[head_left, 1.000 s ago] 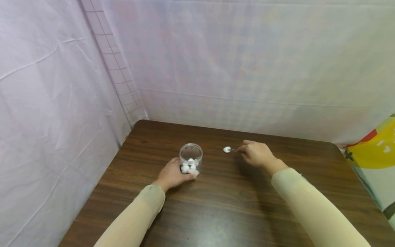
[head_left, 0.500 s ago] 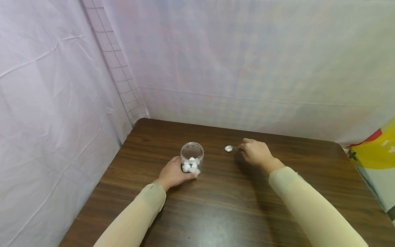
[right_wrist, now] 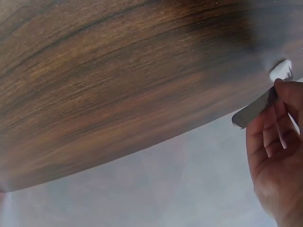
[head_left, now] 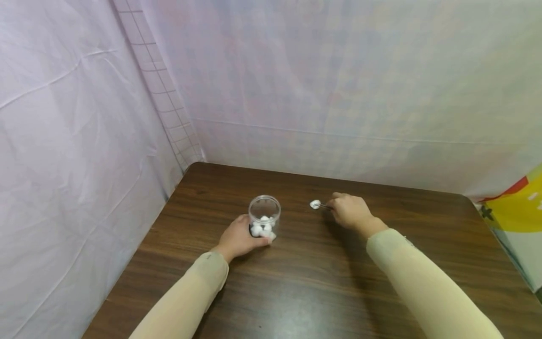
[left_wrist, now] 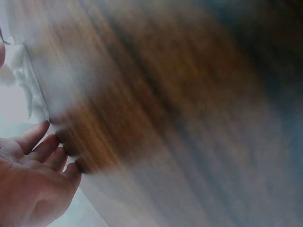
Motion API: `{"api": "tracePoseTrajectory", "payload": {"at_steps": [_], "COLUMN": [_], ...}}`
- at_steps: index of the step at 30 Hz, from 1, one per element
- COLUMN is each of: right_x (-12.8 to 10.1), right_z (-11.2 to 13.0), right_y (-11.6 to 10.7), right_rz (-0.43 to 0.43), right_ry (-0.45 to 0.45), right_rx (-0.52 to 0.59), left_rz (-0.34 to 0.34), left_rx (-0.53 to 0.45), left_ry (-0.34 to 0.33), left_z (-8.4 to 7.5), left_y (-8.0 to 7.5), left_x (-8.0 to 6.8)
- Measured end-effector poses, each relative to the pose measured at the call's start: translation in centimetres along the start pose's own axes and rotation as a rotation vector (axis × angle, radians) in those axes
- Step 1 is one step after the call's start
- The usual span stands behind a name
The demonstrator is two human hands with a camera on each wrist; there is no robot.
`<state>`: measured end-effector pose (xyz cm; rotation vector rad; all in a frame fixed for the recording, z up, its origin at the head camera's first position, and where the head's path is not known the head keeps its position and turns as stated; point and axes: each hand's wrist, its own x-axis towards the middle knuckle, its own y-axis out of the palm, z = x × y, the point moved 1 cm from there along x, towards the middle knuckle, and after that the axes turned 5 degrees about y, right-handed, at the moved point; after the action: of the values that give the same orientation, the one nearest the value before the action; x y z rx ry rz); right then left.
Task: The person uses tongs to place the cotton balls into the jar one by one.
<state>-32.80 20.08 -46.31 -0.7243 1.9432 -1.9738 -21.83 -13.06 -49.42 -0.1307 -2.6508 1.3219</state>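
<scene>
My left hand point(head_left: 240, 239) holds a clear plastic jar point(head_left: 265, 207) on the table, thumb in front and fingers along its left side. Several white cotton balls point(head_left: 267, 228) lie in the bottom of the open-topped jar. In the left wrist view the left hand point(left_wrist: 40, 175) shows at the lower left beside the jar. To the right, my right hand point(head_left: 349, 209) pinches slim metal tweezers point(head_left: 325, 206). Their pronged tip overlaps a single cotton ball point(head_left: 314, 204). The right wrist view shows the tweezers' flat, rounded metal end point(right_wrist: 253, 109) and the cotton ball point(right_wrist: 280, 71) close over the tabletop.
The dark wood-grain table point(head_left: 288, 287) meets a white cloth curtain point(head_left: 322, 94) along its back edge. Another white curtain point(head_left: 76, 165) hangs at the left. A yellow and red patterned piece point(head_left: 514, 207) shows beyond the right edge.
The right hand, tweezers and lone cotton ball stay nearly in place. The whole view shifts slightly. The left hand still holds the jar.
</scene>
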Motion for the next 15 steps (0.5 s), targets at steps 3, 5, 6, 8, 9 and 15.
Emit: {"api": "tracePoseTrajectory", "payload": {"at_steps": [3,5,6,8,9,15], "right_x": [-0.01,-0.03,-0.03,-0.08,-0.12,-0.51], "right_z": [-0.02,0.02,0.02,0.07,0.09,0.0], "right_y": [-0.03,-0.1,-0.11,-0.18,-0.2,-0.3], "right_rz": [0.002,-0.004,-0.007,-0.017,-0.022,-0.064], "right_ry": [-0.003,-0.004,-0.003,-0.004,-0.006,-0.022], "right_rx": [-0.014,-0.024,-0.028,-0.037,-0.04,-0.05], "left_rz": [0.008,0.015,0.017,0.02,0.017,0.003], "left_rx": [-0.001,0.002,0.001,0.002,0.001,0.007], "left_ry": [-0.002,-0.006,-0.008,-0.007,-0.005,-0.002], "left_z": [-0.18,-0.2,-0.2,-0.15,-0.12,0.63], "left_y": [-0.12,-0.12,-0.13,-0.09,-0.09,0.39], "left_x": [-0.05,-0.05,-0.03,0.02,0.03,0.26]}}
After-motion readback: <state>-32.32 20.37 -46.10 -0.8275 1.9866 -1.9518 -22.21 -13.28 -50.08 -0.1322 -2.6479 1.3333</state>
